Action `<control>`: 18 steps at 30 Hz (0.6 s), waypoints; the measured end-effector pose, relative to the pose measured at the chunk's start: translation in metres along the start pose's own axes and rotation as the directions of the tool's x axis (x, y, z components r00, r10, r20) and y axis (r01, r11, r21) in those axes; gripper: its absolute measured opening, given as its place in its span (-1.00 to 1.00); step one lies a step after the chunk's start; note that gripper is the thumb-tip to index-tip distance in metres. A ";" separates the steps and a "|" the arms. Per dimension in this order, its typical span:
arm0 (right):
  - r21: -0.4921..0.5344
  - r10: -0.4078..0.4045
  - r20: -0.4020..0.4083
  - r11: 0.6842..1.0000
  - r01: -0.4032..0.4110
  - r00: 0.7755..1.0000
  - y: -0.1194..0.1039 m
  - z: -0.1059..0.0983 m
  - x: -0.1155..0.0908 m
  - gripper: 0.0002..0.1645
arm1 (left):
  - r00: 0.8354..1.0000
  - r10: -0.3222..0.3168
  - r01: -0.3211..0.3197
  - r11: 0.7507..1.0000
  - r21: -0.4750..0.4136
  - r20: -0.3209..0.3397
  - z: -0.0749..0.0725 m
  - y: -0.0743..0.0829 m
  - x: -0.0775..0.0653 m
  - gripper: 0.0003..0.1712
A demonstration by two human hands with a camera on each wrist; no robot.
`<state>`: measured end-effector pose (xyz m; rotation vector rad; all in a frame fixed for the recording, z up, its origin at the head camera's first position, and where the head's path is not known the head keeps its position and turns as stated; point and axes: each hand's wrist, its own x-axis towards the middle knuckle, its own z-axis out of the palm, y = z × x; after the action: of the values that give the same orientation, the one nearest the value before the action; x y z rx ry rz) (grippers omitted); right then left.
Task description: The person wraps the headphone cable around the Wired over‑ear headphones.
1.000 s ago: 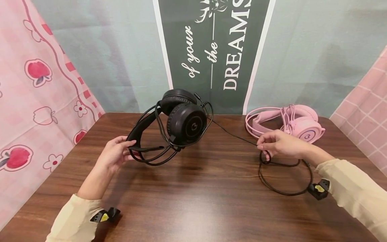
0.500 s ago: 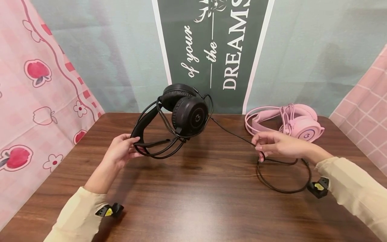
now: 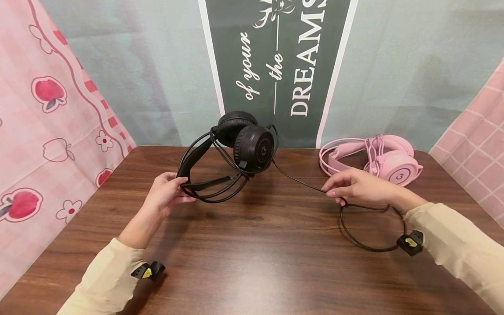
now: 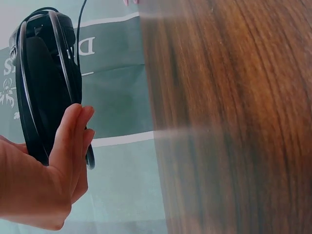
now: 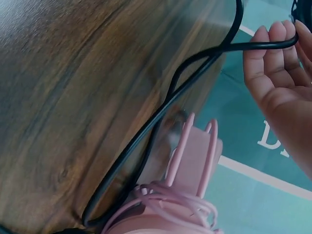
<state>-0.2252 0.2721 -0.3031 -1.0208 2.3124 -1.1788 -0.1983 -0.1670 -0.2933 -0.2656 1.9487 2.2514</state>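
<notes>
Black over-ear headphones (image 3: 253,148) are held up above the table by my left hand (image 3: 167,192), which grips the headband end between thumb and fingers. In the left wrist view the headband (image 4: 46,92) rises from that hand (image 4: 53,170), ear cups at the top. A thin black cable (image 3: 297,180) runs from the headphones to my right hand (image 3: 356,186), which pinches it between thumb and fingertips. Below the right hand the rest of the cable hangs in a loop (image 3: 370,249). The right wrist view shows the cable (image 5: 161,109) crossing over itself beside the right hand (image 5: 285,83).
Pink headphones (image 3: 393,159) with their cable bundled around them lie at the table's back right, behind my right hand. The brown wooden table (image 3: 252,245) ends at a grey-green backdrop (image 3: 169,65). Pink patterned cloth (image 3: 47,131) hangs on the left side, pink checked cloth (image 3: 478,148) on the right.
The black headphones and my left hand have shifted a little to the right. My right hand has moved slightly left, still pinching the cable.
</notes>
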 end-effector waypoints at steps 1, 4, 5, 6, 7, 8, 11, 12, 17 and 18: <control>-0.018 -0.003 -0.003 1.000 0.003 1.000 -0.001 0.001 0.001 -0.86 | 1.000 0.004 -0.004 1.000 0.010 -0.005 0.001 0.000 0.000 -0.88; -0.069 0.007 -0.015 0.998 -0.008 1.000 -0.006 0.004 0.003 -0.89 | 1.000 0.013 -0.013 1.000 0.028 -0.020 0.003 0.000 0.000 -0.89; -0.080 0.016 -0.018 0.997 -0.017 1.000 -0.007 0.005 0.004 -0.88 | 1.000 0.017 -0.016 0.999 0.031 -0.025 0.004 0.000 0.000 -0.90; -0.092 0.023 -0.021 0.995 -0.025 1.000 -0.009 0.006 0.005 -0.88 | 0.999 0.020 -0.019 0.999 0.034 -0.031 0.005 0.000 0.000 -0.90; -0.099 0.029 -0.023 0.995 -0.031 0.999 -0.010 0.007 0.006 -0.88 | 0.999 0.024 -0.022 0.999 0.036 -0.036 0.006 -0.001 0.001 -0.91; -0.106 0.031 -0.024 0.994 -0.033 0.999 -0.012 0.007 0.007 -0.88 | 0.999 0.027 -0.026 0.999 0.041 -0.043 0.007 -0.001 0.001 -0.91; -0.117 0.020 -0.016 0.993 -0.022 1.000 -0.017 0.009 0.010 -0.90 | 0.997 0.043 -0.040 0.997 0.058 -0.059 0.010 -0.001 0.002 -0.90; -0.118 0.014 -0.010 0.993 -0.015 1.000 -0.019 0.009 0.012 -0.91 | 0.997 0.048 -0.044 0.997 0.064 -0.063 0.011 -0.001 0.002 -0.89; -0.109 -0.027 0.038 0.994 0.031 0.999 -0.027 0.013 0.021 -0.91 | 0.996 0.064 -0.058 0.995 0.082 -0.068 0.014 0.000 0.004 -0.87; -0.110 -0.034 0.044 0.993 0.038 0.998 -0.029 0.014 0.022 -0.91 | 0.996 0.063 -0.058 0.995 0.083 -0.069 0.015 0.000 0.004 -0.87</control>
<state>-0.2193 0.2364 -0.2882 -1.1196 2.3590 -1.0416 -0.2024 -0.1519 -0.2922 -0.2841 2.1053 2.2224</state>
